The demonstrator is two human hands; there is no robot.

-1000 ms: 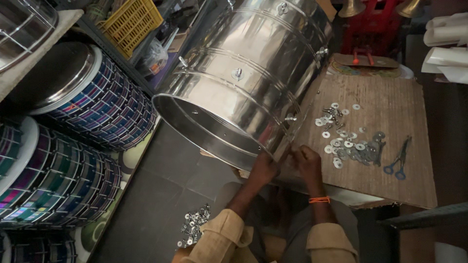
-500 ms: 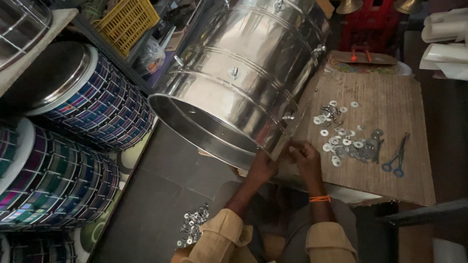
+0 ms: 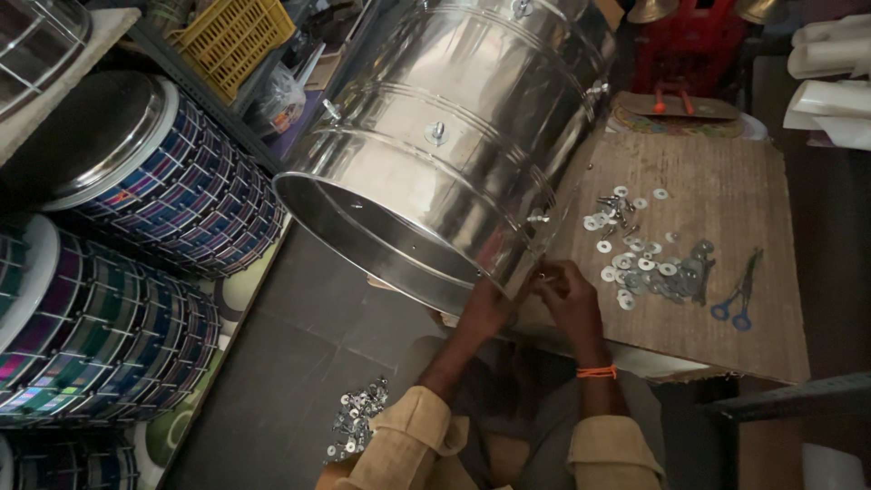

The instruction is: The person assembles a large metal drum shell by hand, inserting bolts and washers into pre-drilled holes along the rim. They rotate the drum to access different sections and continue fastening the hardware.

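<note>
Dark floor tiles (image 3: pixel 299 318) lie under a steel drum shell (image 3: pixel 454 136), tilted on the cardboard-covered table (image 3: pixel 726 299). At its lower rim, a small fitting seems pinched by the right hand (image 3: pixel 567 295); the left hand (image 3: pixel 485 308) is pressed on the rim. Washers (image 3: pixel 640 268) lie right of the shell; little room remains there.
</note>
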